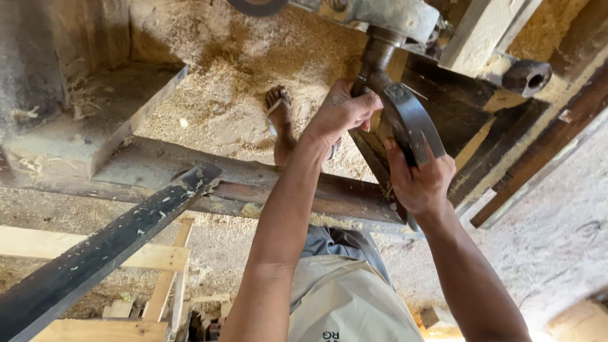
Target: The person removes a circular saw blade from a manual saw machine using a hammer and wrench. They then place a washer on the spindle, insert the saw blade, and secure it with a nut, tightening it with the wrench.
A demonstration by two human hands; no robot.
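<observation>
Hands, 2 of them, clamp a curved metal handle (405,123) that drops from a grey machine shaft (379,54). The left hand (342,114) wraps the upper neck, seemingly steadying it; the right hand (421,180) closes around the lower blade-like end for leverage. Sawdust (253,69) covers the floor beneath.

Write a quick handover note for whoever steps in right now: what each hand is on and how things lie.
Left hand: wrapped around the dark metal neck below the grey machine housing.
Right hand: grip on the curved metal plate, thumb on its face.
Around: sawdust over the ground, a sandalled foot on it, a heavy wooden beam across the front.
Done or left: cannot tell from this view.
</observation>
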